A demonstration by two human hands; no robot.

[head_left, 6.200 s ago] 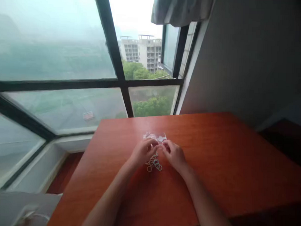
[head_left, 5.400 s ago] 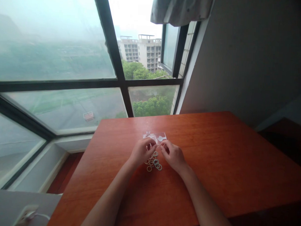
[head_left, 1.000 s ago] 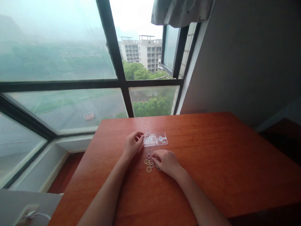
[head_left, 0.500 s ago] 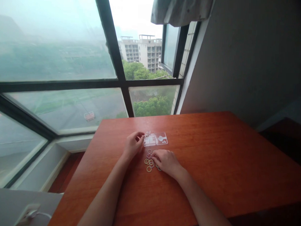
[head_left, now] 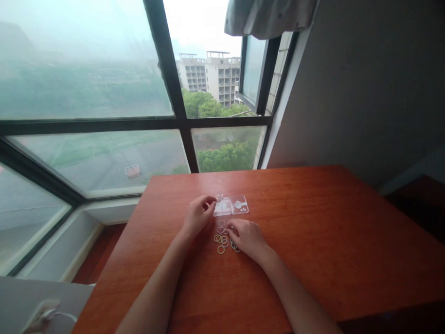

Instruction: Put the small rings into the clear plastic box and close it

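Observation:
On the reddish-brown table, a clear plastic case [head_left: 240,204] lies unfolded, with a few small pale items at its upper left corner. My left hand [head_left: 199,214] is at the case's left edge, thumb and fingers closed on it. Nearer to me lies a loose group of small pastel rings [head_left: 221,250], much like thin hair ties, in yellow, pink and green. My right hand [head_left: 246,235] hovers low over the right side of this group, its fingertips pinched at a pinkish ring. The fingers hide part of that ring, and the palm covers some greenish ones.
The wooden table [head_left: 315,228] reaches to a dark-framed window [head_left: 180,121] at the back and left. A grey wall [head_left: 349,93] rises on the right. A socket with a white plug [head_left: 48,316] is at the lower left.
My right hand has shifted slightly up, showing more of the green rings beneath it. My left hand stays at the case's edge.

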